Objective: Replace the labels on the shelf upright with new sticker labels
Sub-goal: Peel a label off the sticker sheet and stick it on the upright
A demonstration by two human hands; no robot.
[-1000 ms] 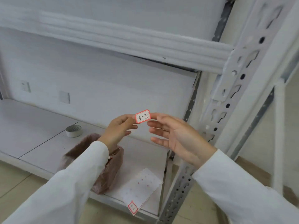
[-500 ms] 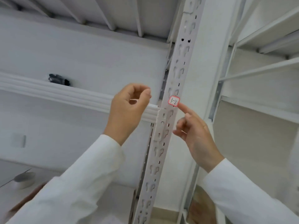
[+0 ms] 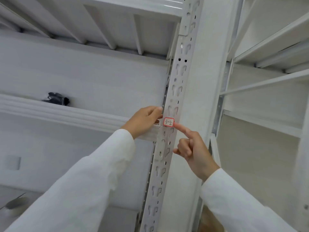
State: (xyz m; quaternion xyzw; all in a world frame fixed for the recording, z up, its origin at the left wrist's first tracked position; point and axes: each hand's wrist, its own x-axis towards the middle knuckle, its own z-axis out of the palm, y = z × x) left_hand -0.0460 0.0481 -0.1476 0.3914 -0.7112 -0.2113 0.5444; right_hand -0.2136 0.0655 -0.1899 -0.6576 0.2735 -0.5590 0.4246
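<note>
Red-bordered white sticker label (image 3: 168,122) marked "3-2" sits on the perforated white metal shelf upright (image 3: 177,91), head view. Your right hand (image 3: 194,152) presses its edge with one straight forefinger, others curled, holding nothing; left hand (image 3: 143,120) curls beside it, grip unclear. Rub each corner flat.

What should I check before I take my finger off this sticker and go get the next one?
1. Sticker sits on the upright: ok, on its slotted face level with the shelf beam.
2. Writing readable: ok, it reads 3-2.
3. Sticker straight: not ok, slightly tilted.
4. Right hand pressing it down: ok, forefinger tip on the lower right corner.
5. All edges stuck flat: cannot tell, it seems to cover a slot.
6. Left hand free: cannot tell, its fingers curl beside the sticker against the upright's edge.
</note>
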